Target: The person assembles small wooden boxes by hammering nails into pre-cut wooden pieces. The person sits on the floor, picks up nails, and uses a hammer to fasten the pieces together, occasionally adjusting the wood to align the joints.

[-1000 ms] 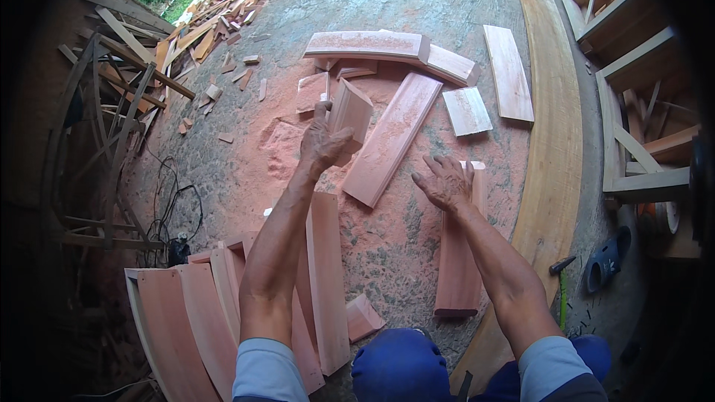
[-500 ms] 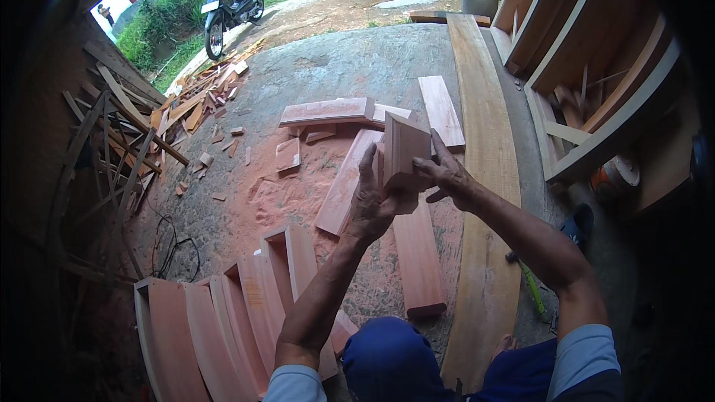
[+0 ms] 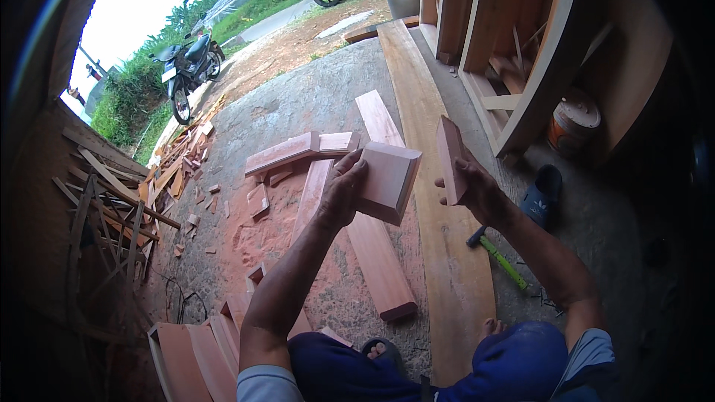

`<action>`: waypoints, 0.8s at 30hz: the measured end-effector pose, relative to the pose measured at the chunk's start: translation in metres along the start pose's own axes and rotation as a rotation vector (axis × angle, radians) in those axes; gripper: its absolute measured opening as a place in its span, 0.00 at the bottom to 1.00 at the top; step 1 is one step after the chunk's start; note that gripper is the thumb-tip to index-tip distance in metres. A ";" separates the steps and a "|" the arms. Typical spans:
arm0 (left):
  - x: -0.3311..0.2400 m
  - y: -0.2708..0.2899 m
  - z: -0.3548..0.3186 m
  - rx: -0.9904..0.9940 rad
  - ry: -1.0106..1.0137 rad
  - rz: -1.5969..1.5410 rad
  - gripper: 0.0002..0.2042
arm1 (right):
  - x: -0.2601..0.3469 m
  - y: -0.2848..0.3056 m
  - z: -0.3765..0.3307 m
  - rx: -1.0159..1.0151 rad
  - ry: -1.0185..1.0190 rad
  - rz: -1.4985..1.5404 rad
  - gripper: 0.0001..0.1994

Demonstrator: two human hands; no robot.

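My left hand [image 3: 342,192] grips a square wooden block [image 3: 388,177] with bevelled edges, its broad pale face turned up. To the right, my right hand [image 3: 480,187] is closed round a second wooden block [image 3: 450,158], held upright with its narrow side toward me. The two blocks are apart, both raised above the floor. Below them lies a reddish board [image 3: 381,264] with a dark bevelled end. Beyond my left hand, a bevelled wooden piece [image 3: 281,155] rests across other boards.
A long plank [image 3: 439,253] runs along the floor. Right of it lie a green-handled hammer [image 3: 504,262], a dark sandal [image 3: 543,195] and a paint bucket [image 3: 573,123] beside wooden frames [image 3: 521,130]. Box-like wooden pieces [image 3: 197,357] stand lower left. Offcuts [image 3: 175,171] are heaped at the left, near a motorcycle [image 3: 190,71].
The blocks, held close together before, are now separated, one in each hand. My right hand has moved right and down with its block. The whole view has swung to the right.
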State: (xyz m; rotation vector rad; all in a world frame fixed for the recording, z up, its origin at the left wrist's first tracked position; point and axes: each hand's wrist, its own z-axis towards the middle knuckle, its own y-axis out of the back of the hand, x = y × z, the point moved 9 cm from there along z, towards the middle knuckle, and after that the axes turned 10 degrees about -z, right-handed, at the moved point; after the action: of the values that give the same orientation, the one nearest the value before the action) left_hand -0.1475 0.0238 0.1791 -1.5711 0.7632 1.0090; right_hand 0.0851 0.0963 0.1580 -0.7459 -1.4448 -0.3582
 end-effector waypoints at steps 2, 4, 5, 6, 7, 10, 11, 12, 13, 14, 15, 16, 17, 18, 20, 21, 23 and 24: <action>0.024 -0.020 0.020 0.005 0.012 -0.090 0.26 | -0.024 0.031 -0.016 -0.121 0.025 0.144 0.48; 0.055 -0.055 0.035 0.090 0.033 -0.204 0.26 | -0.047 0.044 -0.028 -0.187 0.084 0.178 0.46; 0.075 -0.071 0.035 0.075 0.050 -0.107 0.26 | -0.059 0.037 -0.029 -0.190 0.055 0.070 0.45; 0.095 -0.095 0.046 0.096 0.007 0.068 0.27 | -0.043 0.030 -0.037 -0.212 0.109 0.076 0.44; 0.116 -0.082 0.042 0.051 -0.015 0.300 0.28 | -0.055 0.008 -0.031 -0.186 0.142 0.157 0.43; 0.157 -0.116 0.016 -0.051 -0.102 0.030 0.32 | -0.064 0.034 -0.046 -0.230 0.185 -0.082 0.42; 0.167 -0.118 0.013 -0.042 -0.089 0.060 0.32 | -0.069 0.040 -0.052 -0.216 0.147 -0.122 0.42; 0.177 -0.118 0.012 -0.033 -0.075 0.089 0.32 | -0.071 0.047 -0.057 -0.201 0.107 -0.163 0.43; 0.187 -0.118 0.012 -0.025 -0.062 0.117 0.32 | -0.074 0.053 -0.061 -0.185 0.066 -0.204 0.43; 0.198 -0.101 0.018 -0.119 -0.180 0.084 0.33 | -0.080 0.048 -0.062 -0.157 0.008 -0.184 0.50; 0.214 -0.106 0.018 -0.079 -0.103 0.000 0.34 | -0.090 0.053 -0.069 -0.141 -0.065 -0.204 0.53; 0.229 -0.108 0.017 -0.041 -0.029 -0.087 0.36 | -0.098 0.060 -0.073 -0.122 -0.139 -0.222 0.55; 0.242 -0.114 0.016 -0.001 0.043 -0.179 0.38 | -0.100 0.066 -0.080 -0.105 -0.214 -0.242 0.58; 0.253 -0.103 0.020 0.006 0.113 -0.214 0.38 | -0.082 0.052 -0.079 0.002 -0.234 -0.246 0.64; 0.268 -0.098 0.022 0.021 0.235 -0.289 0.39 | -0.080 0.046 -0.085 0.069 -0.155 -0.406 0.65; 0.267 -0.107 0.019 0.039 0.280 -0.323 0.39 | -0.079 0.047 -0.089 0.092 -0.114 -0.492 0.66; 0.266 -0.117 0.008 0.037 0.374 -0.442 0.39 | -0.084 0.050 -0.093 0.022 -0.074 -0.501 0.67; 0.266 -0.121 0.005 0.029 0.377 -0.505 0.39 | -0.089 0.051 -0.091 -0.024 -0.070 -0.581 0.67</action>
State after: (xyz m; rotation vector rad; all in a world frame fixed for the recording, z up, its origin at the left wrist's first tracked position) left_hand 0.0736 0.0640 -0.0081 -1.8291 0.5783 0.3376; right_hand 0.1755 0.0551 0.0632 -0.3442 -1.7134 -0.8000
